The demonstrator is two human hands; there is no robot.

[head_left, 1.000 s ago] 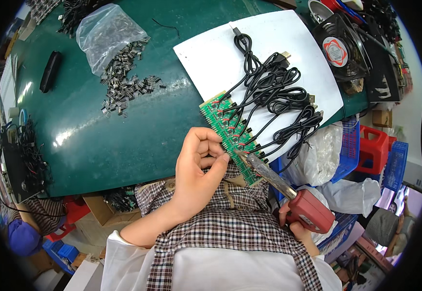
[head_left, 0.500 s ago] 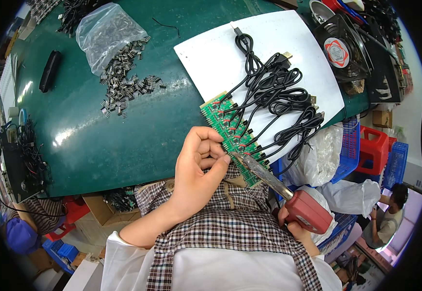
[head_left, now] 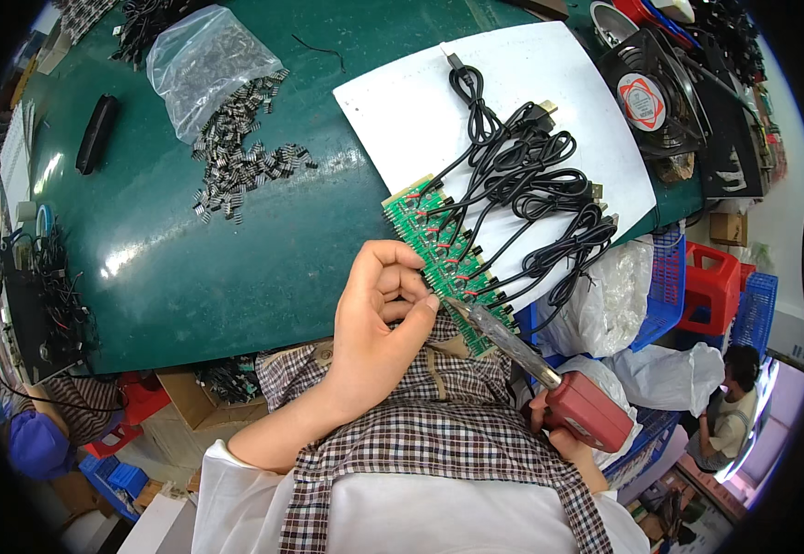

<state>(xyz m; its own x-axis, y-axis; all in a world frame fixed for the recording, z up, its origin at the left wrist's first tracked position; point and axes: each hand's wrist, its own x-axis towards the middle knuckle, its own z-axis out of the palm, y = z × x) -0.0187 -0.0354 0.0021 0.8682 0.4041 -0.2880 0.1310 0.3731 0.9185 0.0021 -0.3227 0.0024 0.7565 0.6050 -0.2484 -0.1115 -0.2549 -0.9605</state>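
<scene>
A strip of green circuit boards [head_left: 432, 242] with red and black wires soldered on lies across the table's near edge. My left hand [head_left: 379, 314] is closed beside its left edge, fingers curled and the thumb tip pressed in near the boards. Whatever is pinched there is too small to make out. In my right hand [head_left: 576, 454] is a red-handled soldering gun [head_left: 591, 411], its metal tip at the boards close to my left thumb. The handle covers part of that hand. Coiled black USB cables [head_left: 531, 180] run from the boards over a white sheet [head_left: 393, 97].
Small metal connectors [head_left: 236, 148] spill from a clear plastic bag [head_left: 204, 69] on the green table [head_left: 236, 295]. A black fan [head_left: 647, 97] stands at the far right. Beyond the right edge are blue baskets [head_left: 665, 286], plastic bags and a red stool [head_left: 708, 286]. Another person [head_left: 730, 411] sits at the right.
The soldering gun's tip has shifted slightly down and right along the boards. My left hand stays almost still. The person at the right has changed posture a little.
</scene>
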